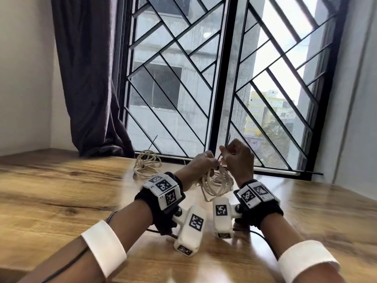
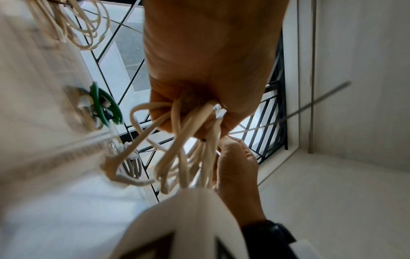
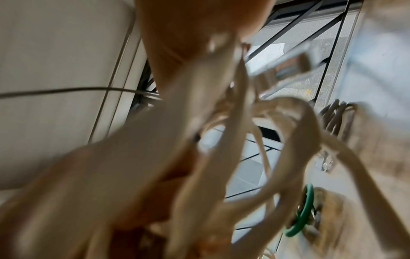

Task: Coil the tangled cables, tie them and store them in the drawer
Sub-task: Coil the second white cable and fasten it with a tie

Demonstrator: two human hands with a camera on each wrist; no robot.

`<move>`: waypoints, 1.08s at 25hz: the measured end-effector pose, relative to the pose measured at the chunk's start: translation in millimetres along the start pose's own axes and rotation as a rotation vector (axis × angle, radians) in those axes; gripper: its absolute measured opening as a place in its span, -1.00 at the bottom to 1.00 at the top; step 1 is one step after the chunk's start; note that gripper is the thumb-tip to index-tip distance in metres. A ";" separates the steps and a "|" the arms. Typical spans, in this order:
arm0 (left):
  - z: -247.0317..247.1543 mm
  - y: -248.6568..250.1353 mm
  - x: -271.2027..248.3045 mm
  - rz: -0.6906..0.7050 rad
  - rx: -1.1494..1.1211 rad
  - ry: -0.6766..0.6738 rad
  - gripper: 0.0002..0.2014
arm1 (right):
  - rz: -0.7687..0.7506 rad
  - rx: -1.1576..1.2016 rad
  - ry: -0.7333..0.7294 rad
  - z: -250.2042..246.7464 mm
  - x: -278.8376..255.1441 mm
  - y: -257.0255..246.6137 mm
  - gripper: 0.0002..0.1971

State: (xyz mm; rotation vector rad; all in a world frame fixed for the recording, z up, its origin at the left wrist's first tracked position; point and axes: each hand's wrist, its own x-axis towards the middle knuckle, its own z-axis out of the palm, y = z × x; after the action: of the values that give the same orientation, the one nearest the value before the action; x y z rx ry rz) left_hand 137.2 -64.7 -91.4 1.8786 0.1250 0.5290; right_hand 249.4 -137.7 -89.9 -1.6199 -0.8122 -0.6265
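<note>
Already one cream coil [image 1: 147, 162] lies bundled on the wooden table [image 1: 61, 190] by the window. The left hand [image 1: 201, 163] grips a second coil [image 1: 216, 185] above the tabletop while the right hand [image 1: 237, 158] pinches a thin tie [image 2: 310, 108] at it; tying looks unfinished, storing remains, no drawer visible.

Motion blur smears the cream cable [image 3: 199, 157] in the right wrist view, hiding the right hand's grip.

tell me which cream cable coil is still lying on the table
The far coil near the curtain; the other coil hangs from the left hand.
</note>
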 end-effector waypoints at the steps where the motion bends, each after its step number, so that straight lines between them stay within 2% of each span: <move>1: -1.3 -3.7 1.3 0.001 -0.012 0.029 -0.90 | 0.016 0.051 -0.014 -0.3 1.5 1.3 -0.66; 3: -4.4 -7.4 2.6 0.012 -0.061 0.066 -0.94 | 0.033 0.091 -0.043 -1.0 2.4 1.5 -0.66; 8: 2.7 -3.5 5.9 -0.017 -0.175 0.048 -0.78 | -0.023 -0.040 -0.020 -5.5 -1.0 0.1 -0.60; 13: 5.9 -6.4 7.4 -0.049 -0.173 0.026 -0.77 | 0.024 -0.110 -0.035 -4.0 -3.3 1.1 -0.63; 18: 6.1 -11.0 10.1 -0.044 -0.161 0.033 -0.78 | 0.044 -0.110 -0.040 -1.3 -2.6 5.3 -0.79; 24: 0.0 -14.5 7.7 -0.109 -0.164 0.010 -0.81 | 0.044 0.028 -0.046 -0.7 -0.3 8.0 -0.73; 27: -0.7 -18.2 11.2 -0.146 -0.200 0.011 -0.80 | 0.040 -0.002 -0.030 1.9 1.2 12.6 -0.72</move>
State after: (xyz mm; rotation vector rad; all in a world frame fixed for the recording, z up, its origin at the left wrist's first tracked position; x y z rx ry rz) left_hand 150.0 -53.7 -104.4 1.6578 0.2076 0.4358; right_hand 260.0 -136.9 -97.1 -1.6469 -0.8000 -0.5759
